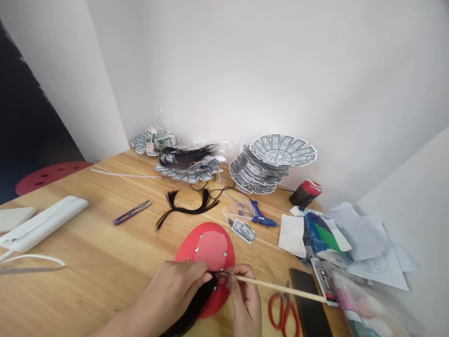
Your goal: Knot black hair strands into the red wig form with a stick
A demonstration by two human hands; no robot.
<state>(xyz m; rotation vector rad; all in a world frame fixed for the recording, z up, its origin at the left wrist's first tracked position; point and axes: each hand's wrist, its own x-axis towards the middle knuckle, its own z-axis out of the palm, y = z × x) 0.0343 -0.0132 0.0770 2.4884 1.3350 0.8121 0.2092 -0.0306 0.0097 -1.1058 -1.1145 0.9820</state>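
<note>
My left hand (189,283) is closed on a thick bundle of long black hair (198,306), which hangs down toward the bottom edge. Fingers of my right hand (243,295) pinch one end of a thin pale wooden stick (280,288) that points right. Both sets of fingertips nearly meet at the hair's end, over a red oval piece (226,238). That piece carries a lighter pink patch (210,245) and several small silver studs. Its lower part is partly hidden by my hands and the hair; what lies between my fingertips is too small to tell.
Red-handled scissors (283,311) and a dark phone-like slab (308,304) lie at right, near papers and bags. Beyond are a blue glue gun (261,215), black hair strands (187,209), purple thread snips (132,213) and banknote-print paper fans (257,173). A white power strip (49,222) is left.
</note>
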